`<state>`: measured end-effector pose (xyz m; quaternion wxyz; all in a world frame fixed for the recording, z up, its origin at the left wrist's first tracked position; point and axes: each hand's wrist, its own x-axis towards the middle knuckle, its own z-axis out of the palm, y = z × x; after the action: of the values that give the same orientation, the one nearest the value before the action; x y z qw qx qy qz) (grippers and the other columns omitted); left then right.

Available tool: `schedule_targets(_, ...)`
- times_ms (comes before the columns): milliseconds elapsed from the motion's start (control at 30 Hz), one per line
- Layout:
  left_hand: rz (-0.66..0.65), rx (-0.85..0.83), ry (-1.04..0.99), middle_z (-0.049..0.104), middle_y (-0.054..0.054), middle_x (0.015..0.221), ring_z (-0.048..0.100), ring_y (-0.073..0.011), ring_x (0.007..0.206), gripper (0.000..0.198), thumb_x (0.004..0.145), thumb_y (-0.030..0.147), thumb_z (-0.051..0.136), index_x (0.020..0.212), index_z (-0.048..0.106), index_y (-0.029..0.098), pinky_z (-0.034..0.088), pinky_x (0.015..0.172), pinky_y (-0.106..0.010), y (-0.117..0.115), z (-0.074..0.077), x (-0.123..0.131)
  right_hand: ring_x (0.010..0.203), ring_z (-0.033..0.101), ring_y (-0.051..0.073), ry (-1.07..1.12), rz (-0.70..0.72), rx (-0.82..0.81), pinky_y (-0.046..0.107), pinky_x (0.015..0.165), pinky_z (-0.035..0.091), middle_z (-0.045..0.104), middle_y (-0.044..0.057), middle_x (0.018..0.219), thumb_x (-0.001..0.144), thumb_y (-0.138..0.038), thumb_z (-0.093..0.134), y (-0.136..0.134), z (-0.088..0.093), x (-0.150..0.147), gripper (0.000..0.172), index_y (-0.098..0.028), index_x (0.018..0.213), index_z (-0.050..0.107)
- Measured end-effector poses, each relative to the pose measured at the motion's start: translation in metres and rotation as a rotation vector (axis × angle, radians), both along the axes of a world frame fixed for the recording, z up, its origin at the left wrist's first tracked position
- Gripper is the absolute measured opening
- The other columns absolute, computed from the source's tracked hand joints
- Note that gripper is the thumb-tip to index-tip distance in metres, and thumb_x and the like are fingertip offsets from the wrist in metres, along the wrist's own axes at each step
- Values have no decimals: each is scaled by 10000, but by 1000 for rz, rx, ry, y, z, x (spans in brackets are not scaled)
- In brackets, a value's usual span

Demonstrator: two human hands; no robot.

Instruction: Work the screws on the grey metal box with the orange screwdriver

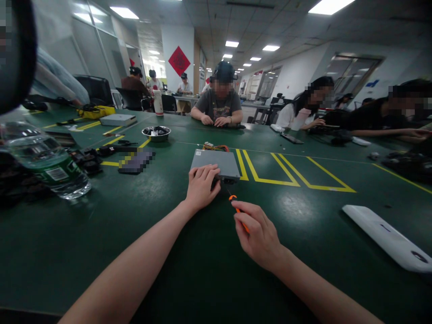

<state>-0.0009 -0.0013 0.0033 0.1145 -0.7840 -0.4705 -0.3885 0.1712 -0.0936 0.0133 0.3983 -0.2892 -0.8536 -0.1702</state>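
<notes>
A: Where is the box point(216, 157) lying?

B: It is lying flat on the green table point(189, 279). Taking the box as the clock's centre, its handler is working from six o'clock. Coloured wires point(218, 146) are spilling from its far side, at twelve.

A: What is the left hand point(201, 188) doing?

B: It is touching the box at seven o'clock. The fingers are lying over the top, and the thumb is bending down by the near side. Whether they are pinching, B cannot tell.

A: And the right hand point(254, 227)?

B: It is hovering above the table at five o'clock, its fingers closing narrowly around an orange screwdriver point(232, 198). The thin shaft is pointing towards the box's near side; whether the tip is touching, B cannot tell.

A: What else is lying about?

B: Yellow tape point(276, 182) is marking the table at three o'clock. A white case point(384, 236) is resting at four, well apart. A phone point(137, 162) is lying at nine, a bottle point(50, 157) is standing farther out that way, and a metal bowl point(158, 137) is sitting at ten. Near twelve, across the table, another person point(216, 105) is leaning over their own hands.
</notes>
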Motion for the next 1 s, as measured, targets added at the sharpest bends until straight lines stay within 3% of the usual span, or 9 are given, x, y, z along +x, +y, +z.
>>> schedule_targets(167, -3, -3, -12, 550, -27, 1230, 454, -208, 1146, 261, 823, 258, 486, 1083, 504, 246, 256, 954, -407, 0, 0, 1, 1082, 484, 214, 23, -37, -11, 349, 774, 518, 450, 147, 1175, 766, -82, 512, -2, 0, 1, 273, -169, 1009, 423)
schedule_targets(300, -5, -3, -15, 552, -21, 1227, 455, -203, 1143, 256, 826, 268, 489, 1081, 504, 248, 260, 949, -403, 0, 0, 1, 876, 521, 200, -7, -138, 62, 344, 677, 495, 543, 95, 972, 783, -173, 539, -3, 7, 1, 142, -192, 909, 476)
schedule_targets(400, -3, -2, -15, 555, -24, 1223, 456, -206, 1142, 253, 828, 272, 489, 1080, 509, 249, 264, 946, -405, 0, 0, 1, 798, 514, 161, -15, -93, 74, 288, 633, 480, 546, 74, 927, 778, -91, 516, -3, 9, -1, 220, -192, 966, 461)
schedule_targets(667, 7, 6, -11, 558, -14, 1221, 462, -198, 1137, 251, 830, 282, 491, 1080, 504, 252, 264, 947, -402, 1, -1, 1, 951, 510, 186, 92, -66, 68, 373, 767, 501, 547, 76, 1036, 756, -16, 502, -2, 8, 1, 333, -203, 1024, 437)
schedule_targets(867, 6, 3, -16, 555, -21, 1225, 459, -201, 1141, 245, 839, 281, 480, 1080, 506, 253, 268, 943, -402, 1, -1, 1, 1006, 511, 203, -21, -71, 67, 373, 776, 508, 559, 71, 1071, 760, -54, 535, 2, 6, 4, 269, -217, 968, 486)
schedule_targets(1000, -1, 5, -12, 557, -13, 1221, 460, -195, 1139, 238, 841, 286, 479, 1075, 503, 255, 266, 944, -399, 1, 0, 1, 1001, 522, 185, -10, -29, 45, 352, 791, 517, 544, 101, 1080, 754, 0, 499, 1, 5, 2, 344, -185, 1038, 437)
